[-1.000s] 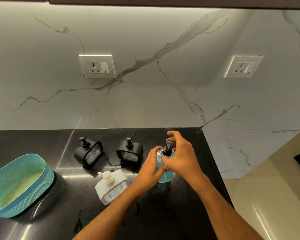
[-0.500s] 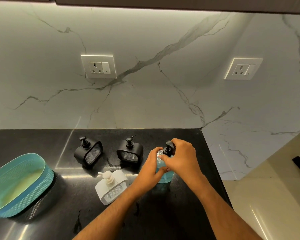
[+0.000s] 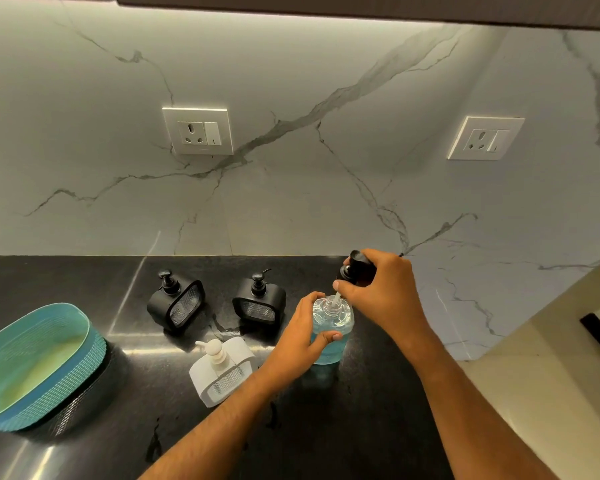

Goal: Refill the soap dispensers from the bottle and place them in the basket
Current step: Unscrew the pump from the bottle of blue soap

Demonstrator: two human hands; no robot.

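Note:
A clear bottle of blue soap (image 3: 336, 323) stands on the black counter (image 3: 361, 410). My left hand (image 3: 300, 336) is wrapped around its body. My right hand (image 3: 381, 292) grips the black pump head (image 3: 355, 268), lifted just above the bottle's neck, with the pump's clear tube still inside the opening. Two black soap dispensers (image 3: 177, 301) (image 3: 258, 301) stand behind, near the wall. A white dispenser (image 3: 222, 370) sits in front of them, left of the bottle. A teal basket (image 3: 39, 362) lies at the far left.
The marble backsplash carries two wall sockets (image 3: 198, 131) (image 3: 485, 138). The counter ends at the right just past the bottle, with a lower cream floor beyond it. A dark cabinet edge runs overhead.
My right hand has raised the black pump head off the bottle's neck, showing the clear tube. My left hand has stayed on the bottle.

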